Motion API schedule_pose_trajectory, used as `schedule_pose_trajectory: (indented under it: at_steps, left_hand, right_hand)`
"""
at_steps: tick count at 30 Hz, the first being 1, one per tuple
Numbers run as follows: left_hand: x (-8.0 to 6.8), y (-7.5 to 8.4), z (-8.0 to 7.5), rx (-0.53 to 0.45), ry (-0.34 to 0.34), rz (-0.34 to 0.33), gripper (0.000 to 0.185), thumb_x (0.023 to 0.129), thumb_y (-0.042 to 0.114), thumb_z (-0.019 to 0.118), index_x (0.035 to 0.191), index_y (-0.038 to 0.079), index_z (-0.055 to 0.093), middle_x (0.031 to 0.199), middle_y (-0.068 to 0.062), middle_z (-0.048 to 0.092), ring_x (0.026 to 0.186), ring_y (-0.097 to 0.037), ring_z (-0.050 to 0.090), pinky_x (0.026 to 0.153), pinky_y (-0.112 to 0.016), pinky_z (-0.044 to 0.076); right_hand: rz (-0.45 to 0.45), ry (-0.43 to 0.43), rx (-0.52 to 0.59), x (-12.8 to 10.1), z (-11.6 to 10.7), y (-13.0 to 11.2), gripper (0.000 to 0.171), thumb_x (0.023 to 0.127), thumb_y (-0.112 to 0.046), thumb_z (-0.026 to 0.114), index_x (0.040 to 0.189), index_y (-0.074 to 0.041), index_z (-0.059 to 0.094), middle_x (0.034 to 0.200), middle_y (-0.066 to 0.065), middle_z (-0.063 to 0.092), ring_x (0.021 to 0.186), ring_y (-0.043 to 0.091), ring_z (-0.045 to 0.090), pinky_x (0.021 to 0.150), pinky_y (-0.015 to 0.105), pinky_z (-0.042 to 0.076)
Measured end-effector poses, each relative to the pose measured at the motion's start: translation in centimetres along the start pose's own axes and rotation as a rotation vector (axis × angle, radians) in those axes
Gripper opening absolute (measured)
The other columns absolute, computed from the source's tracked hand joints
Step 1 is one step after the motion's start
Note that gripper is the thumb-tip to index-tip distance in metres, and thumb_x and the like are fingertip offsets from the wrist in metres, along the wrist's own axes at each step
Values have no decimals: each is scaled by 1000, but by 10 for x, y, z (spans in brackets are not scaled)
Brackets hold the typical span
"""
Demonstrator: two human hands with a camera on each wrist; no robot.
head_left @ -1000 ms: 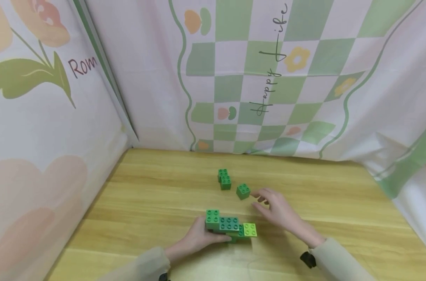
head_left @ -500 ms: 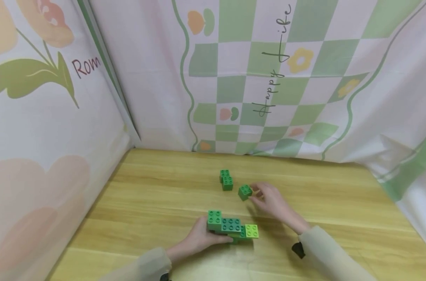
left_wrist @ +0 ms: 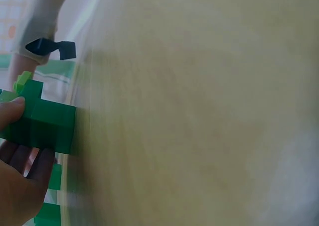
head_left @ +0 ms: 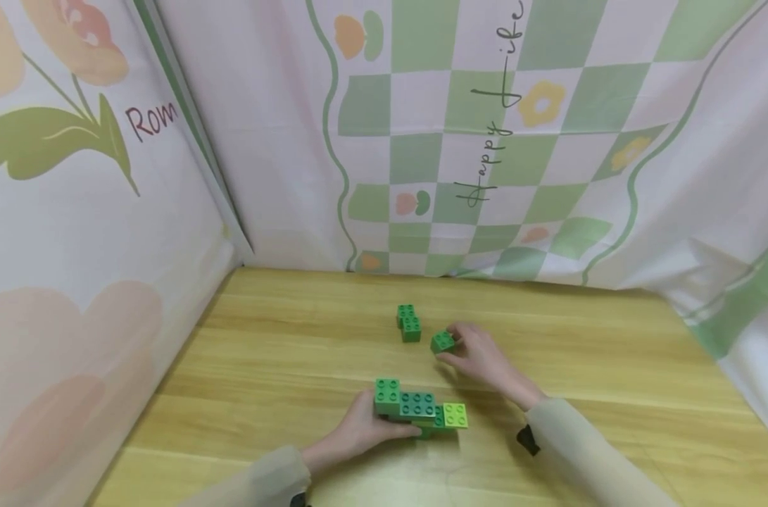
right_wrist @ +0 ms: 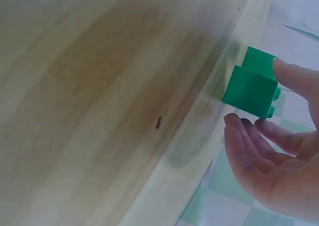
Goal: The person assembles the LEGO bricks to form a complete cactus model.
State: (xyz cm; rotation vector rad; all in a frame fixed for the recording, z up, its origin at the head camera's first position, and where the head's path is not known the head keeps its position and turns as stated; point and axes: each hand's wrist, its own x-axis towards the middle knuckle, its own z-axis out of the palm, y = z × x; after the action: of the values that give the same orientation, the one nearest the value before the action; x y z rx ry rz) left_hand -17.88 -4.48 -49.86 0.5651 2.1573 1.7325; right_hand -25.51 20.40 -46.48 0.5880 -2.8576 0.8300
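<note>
My left hand [head_left: 360, 427] grips a built piece of green toy bricks [head_left: 415, 405], its thumb along the near side. A light green brick [head_left: 455, 415] sits at the right end of that piece. In the left wrist view the thumb and fingers lie on either side of the dark green bricks [left_wrist: 52, 124]. Farther back, my right hand [head_left: 481, 355] pinches a small green brick [head_left: 443, 342] between thumb and finger. The right wrist view shows this brick [right_wrist: 250, 92] by the fingertips, its studs facing the palm, with another green block partly behind it.
Two green bricks [head_left: 409, 324] stand touching on the wooden table [head_left: 295, 338], just left of the right hand. A checkered curtain [head_left: 472, 162] hangs along the table's back edge, and a flowered cloth [head_left: 92, 282] borders its left side.
The right hand has moved left and slightly away to the small green brick, and its thumb and finger have come around it. The brick has turned a little. The left hand keeps its grip.
</note>
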Motion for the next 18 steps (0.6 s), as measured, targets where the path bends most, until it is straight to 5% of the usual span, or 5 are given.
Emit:
schedule_pose_trajectory:
  at_steps: [18]
  left_hand:
    - [1, 0, 0, -22, -23, 29, 55, 75, 22, 86, 125, 25, 65, 119, 6, 74, 108, -5, 69, 102, -19, 50]
  right_hand:
    - [47, -26, 12, 6, 2, -1, 33, 84, -14, 77, 108, 3, 61, 96, 12, 68, 84, 20, 65, 73, 33, 61]
